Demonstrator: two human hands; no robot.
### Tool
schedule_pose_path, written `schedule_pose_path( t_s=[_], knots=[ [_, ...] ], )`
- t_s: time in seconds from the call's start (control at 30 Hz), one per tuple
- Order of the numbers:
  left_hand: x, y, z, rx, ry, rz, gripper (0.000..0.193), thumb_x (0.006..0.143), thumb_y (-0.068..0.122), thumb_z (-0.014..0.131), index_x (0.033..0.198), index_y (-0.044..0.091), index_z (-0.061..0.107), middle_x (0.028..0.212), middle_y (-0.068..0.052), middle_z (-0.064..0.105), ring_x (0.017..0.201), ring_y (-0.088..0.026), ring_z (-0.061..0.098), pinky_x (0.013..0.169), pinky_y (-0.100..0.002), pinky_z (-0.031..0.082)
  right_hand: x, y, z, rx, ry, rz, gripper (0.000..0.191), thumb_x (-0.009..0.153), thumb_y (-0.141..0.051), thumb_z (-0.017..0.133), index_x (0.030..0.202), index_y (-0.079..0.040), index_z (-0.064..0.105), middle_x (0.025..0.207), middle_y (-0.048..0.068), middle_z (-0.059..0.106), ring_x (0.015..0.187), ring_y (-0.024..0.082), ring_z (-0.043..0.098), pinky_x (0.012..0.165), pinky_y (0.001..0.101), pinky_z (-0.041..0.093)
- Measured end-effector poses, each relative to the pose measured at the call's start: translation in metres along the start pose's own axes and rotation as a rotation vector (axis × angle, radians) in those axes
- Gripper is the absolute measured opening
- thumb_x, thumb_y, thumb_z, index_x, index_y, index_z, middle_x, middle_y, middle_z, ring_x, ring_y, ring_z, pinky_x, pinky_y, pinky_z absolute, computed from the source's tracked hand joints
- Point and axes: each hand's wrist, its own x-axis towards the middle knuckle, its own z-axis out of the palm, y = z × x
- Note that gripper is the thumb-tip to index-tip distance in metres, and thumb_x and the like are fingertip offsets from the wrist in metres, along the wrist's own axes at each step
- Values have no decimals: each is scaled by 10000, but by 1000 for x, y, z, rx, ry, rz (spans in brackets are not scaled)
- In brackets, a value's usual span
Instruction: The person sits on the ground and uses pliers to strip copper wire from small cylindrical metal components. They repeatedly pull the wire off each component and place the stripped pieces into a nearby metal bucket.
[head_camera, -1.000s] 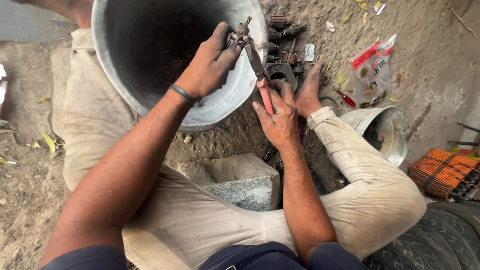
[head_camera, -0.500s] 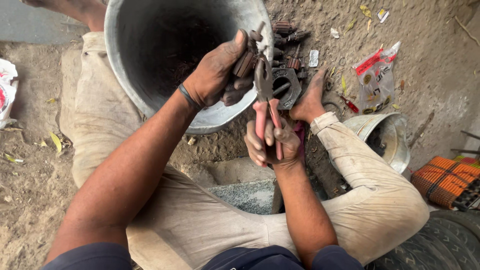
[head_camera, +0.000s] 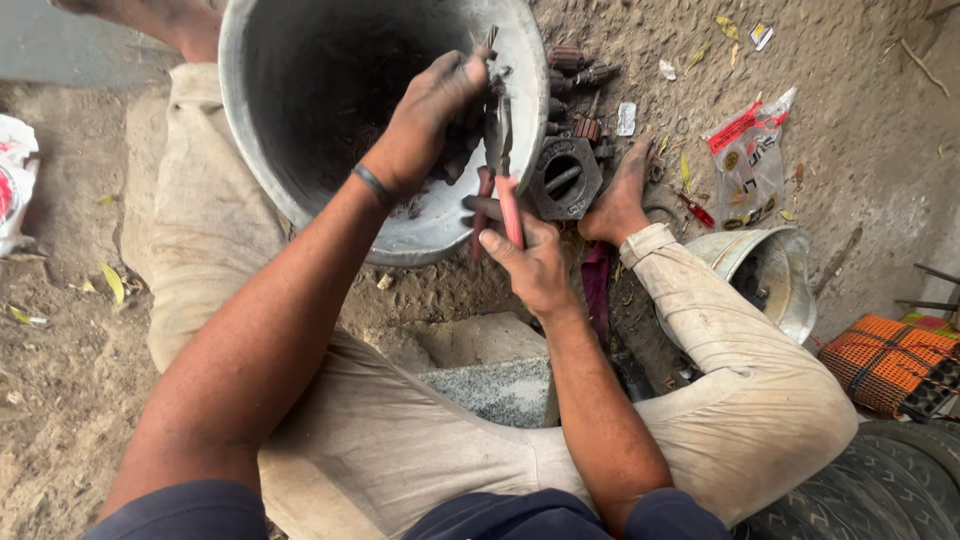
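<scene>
Head view. Left hand (head_camera: 425, 125) held over the rim of the grey metal basin (head_camera: 300, 190), grip clenched on a small dark metal part; the part is mostly hidden. Right hand (head_camera: 530, 265) grasps the red-handled pliers (head_camera: 503, 165), their tips up beside the left fingers. Dark metal housing (head_camera: 565, 180) lies on the dirt floor just right of the pliers. Clear plastic packet (head_camera: 748, 165) with red top strip lies farther right, a small white label (head_camera: 626, 118) above the housing. Orange crate (head_camera: 885, 360) at right edge.
</scene>
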Motion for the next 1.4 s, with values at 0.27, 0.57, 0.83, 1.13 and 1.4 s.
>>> schedule_pose_path(
  t_s=[0.27,0.57,0.83,1.13,1.4],
  knots=[
    [-1,4,0,673,-106,261,488,1010,257,755,1256,-23,439,921,-187,686,864,-354,721,758,-413,556,3,-10,-25,-539,103,-252,441,991,-163,728,1383,7,614,1326,120,657,1221,228,644,1070,363,506],
    [-6,17,-3,897,-202,444,441,925,135,772,1212,19,457,1019,-240,675,972,-466,665,769,-513,544,0,-9,-44,-504,4,-224,370,964,-142,737,1294,4,658,1373,149,633,1252,262,620,1059,371,489],
    [-2,1,3,855,-183,237,463,1063,399,688,1157,-11,495,816,-149,649,763,-335,685,662,-437,535,3,0,-40,-789,155,-133,205,899,-98,793,1076,-8,743,1013,130,650,927,252,701,809,380,566],
    [-7,0,34,-508,-65,-504,459,995,552,534,1068,101,571,681,-18,579,437,-69,444,341,-232,318,8,2,-24,-1133,405,-413,537,830,18,800,1344,-45,660,1085,173,577,918,320,655,798,414,560],
    [-4,-2,14,150,85,-224,427,989,491,641,1022,67,604,720,-7,627,510,-53,568,382,-228,434,10,-3,-23,-771,276,-298,290,876,-65,827,1142,-17,724,1031,143,657,925,269,697,808,396,559]
  ],
)
